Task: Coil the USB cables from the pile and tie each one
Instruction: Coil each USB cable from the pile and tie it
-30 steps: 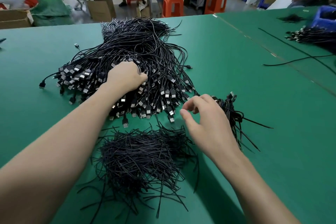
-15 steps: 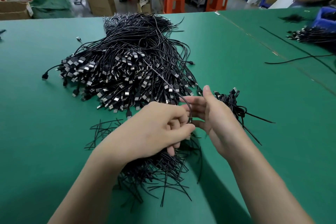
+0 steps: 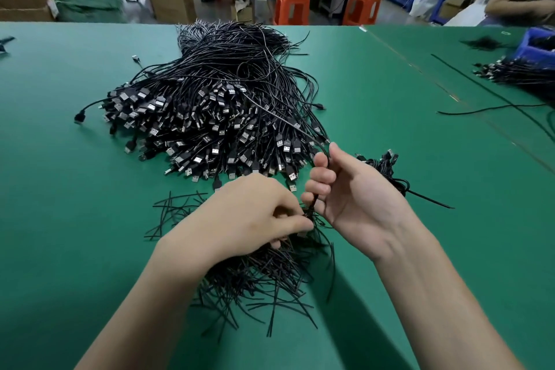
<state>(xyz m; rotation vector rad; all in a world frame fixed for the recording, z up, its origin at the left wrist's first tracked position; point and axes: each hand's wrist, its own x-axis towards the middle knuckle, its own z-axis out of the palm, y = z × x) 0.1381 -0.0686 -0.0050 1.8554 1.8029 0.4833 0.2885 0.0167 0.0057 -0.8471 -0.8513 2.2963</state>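
A big pile of black USB cables [image 3: 210,105] lies on the green table, plugs fanned toward me. One cable [image 3: 288,119] runs out of the pile down to my hands. My right hand [image 3: 351,198] has its fingers curled around that cable's lower part. My left hand [image 3: 255,216] pinches the same cable's end beside the right fingers, just above a heap of short black tie wires [image 3: 264,279]. Right of my right hand lies a small bundle of coiled cables [image 3: 387,168].
Green table [image 3: 75,219] stretches all round. At the far right sit another cable heap [image 3: 516,72], a blue bin [image 3: 540,42] and loose cables [image 3: 492,105]. Orange stools [image 3: 292,7], cardboard boxes and other people stand beyond the far edge.
My left hand left the pile and came down to meet the right hand with one cable drawn out. The right hand has now curled its fingers around that cable.
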